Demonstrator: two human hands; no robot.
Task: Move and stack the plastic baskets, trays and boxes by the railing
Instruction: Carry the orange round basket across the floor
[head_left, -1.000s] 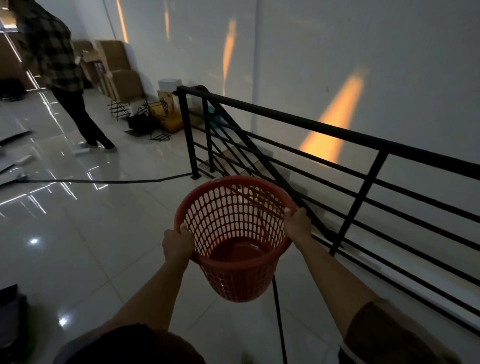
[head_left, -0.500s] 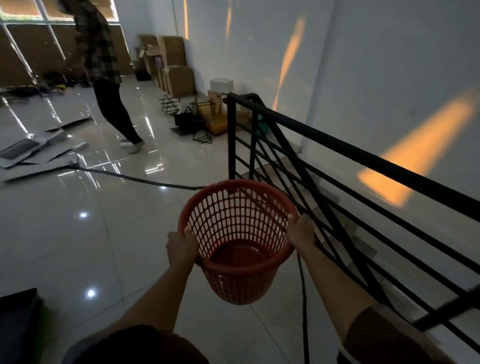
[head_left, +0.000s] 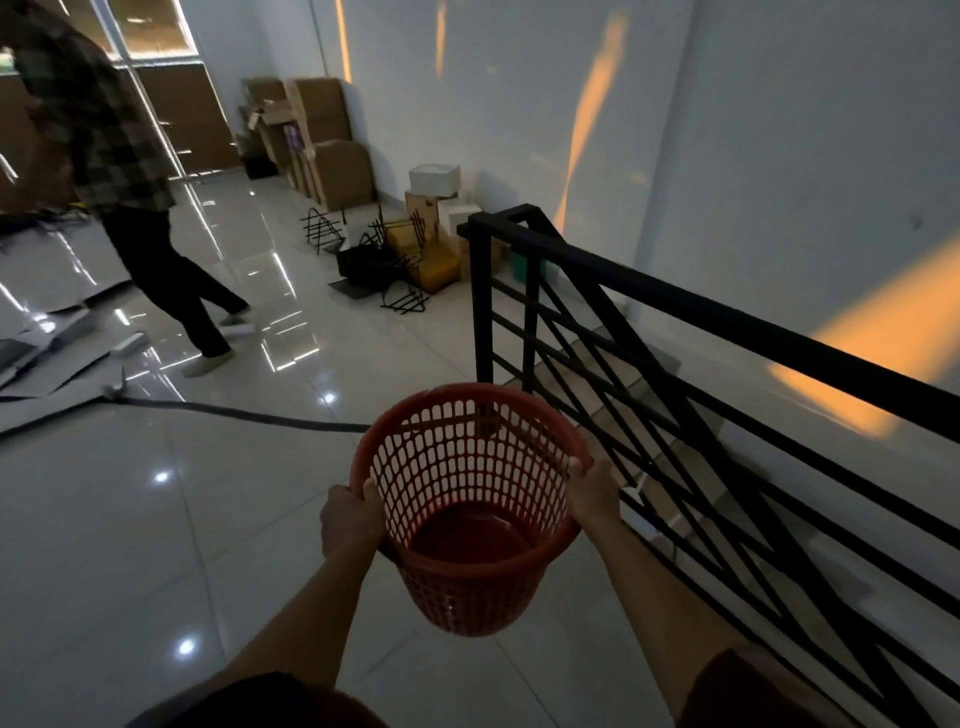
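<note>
Red basket (head_left: 470, 506) is carried above the tiled floor (head_left: 156, 519), just left of the railing (head_left: 675, 306); left hand (head_left: 349, 521) and right hand (head_left: 592, 491) each grasp its rim.

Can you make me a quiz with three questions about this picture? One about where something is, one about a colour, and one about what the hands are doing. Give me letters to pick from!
1. Where is the black railing compared with the basket?
A. To its right
B. To its left
C. Under it

2. What colour is the basket?
A. Blue
B. Orange-red
C. White

3. What are the two hands doing?
A. Hanging idle
B. Both holding the basket's rim
C. Holding the railing

Answers:
1. A, the railing's bars run along the right side, past the basket.
2. B, its holed wall and solid bottom look orange-red.
3. B, the left hand grips the rim on one side and the right hand grips the other, with the basket held up off the floor.
</note>
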